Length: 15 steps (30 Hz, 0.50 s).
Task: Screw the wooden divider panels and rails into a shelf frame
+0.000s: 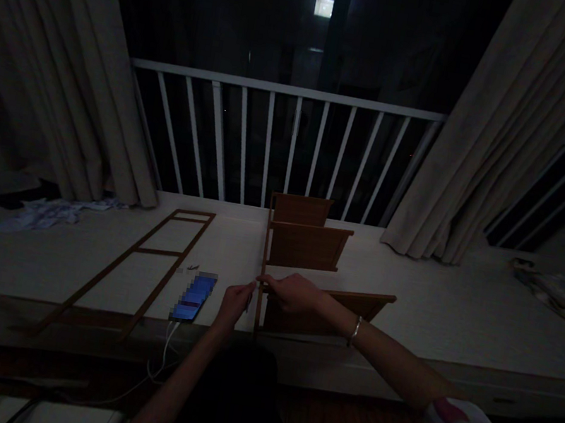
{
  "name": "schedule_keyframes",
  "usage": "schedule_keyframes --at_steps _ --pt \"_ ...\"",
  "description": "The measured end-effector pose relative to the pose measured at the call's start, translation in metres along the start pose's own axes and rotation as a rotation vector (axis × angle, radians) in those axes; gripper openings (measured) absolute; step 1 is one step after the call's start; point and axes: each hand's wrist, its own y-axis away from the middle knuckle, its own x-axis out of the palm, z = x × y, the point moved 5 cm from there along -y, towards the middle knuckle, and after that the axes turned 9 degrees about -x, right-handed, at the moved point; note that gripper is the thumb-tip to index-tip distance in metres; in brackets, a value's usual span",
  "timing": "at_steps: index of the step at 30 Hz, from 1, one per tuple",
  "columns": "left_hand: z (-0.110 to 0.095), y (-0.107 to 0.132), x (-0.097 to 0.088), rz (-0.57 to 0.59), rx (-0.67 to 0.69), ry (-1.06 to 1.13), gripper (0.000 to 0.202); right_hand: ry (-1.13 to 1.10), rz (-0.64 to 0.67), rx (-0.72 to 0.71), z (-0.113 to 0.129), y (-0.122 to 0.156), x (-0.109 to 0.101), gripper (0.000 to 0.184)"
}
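Note:
A partly built wooden shelf rack (306,244) stands on a pale ledge (434,300), with three brown panels fixed to an upright side frame. My right hand (294,292) is closed over the top edge of the nearest panel where it meets the frame. My left hand (234,302) is pinched on a small thin tool at the frame's left side; the light is too dim to name it. A second ladder-like wooden side frame (137,264) lies flat on the ledge to the left.
A lit phone (194,297) lies beside my left hand, its white cable (164,354) hanging off the ledge. Curtains (59,62) hang at both sides of a white railing (291,89). Crumpled cloth (54,212) lies far left, another bundle (562,293) far right.

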Motion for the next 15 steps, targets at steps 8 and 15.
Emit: schedule_keyframes --at_steps 8,15 --pt "0.002 0.003 0.005 0.065 -0.091 -0.051 0.049 -0.011 0.01 0.001 0.0 0.0 0.0 0.059" --pt "-0.008 0.008 0.003 0.073 -0.03 -0.13 0.051 -0.005 0.011 0.008 0.003 -0.001 -0.003 0.062"
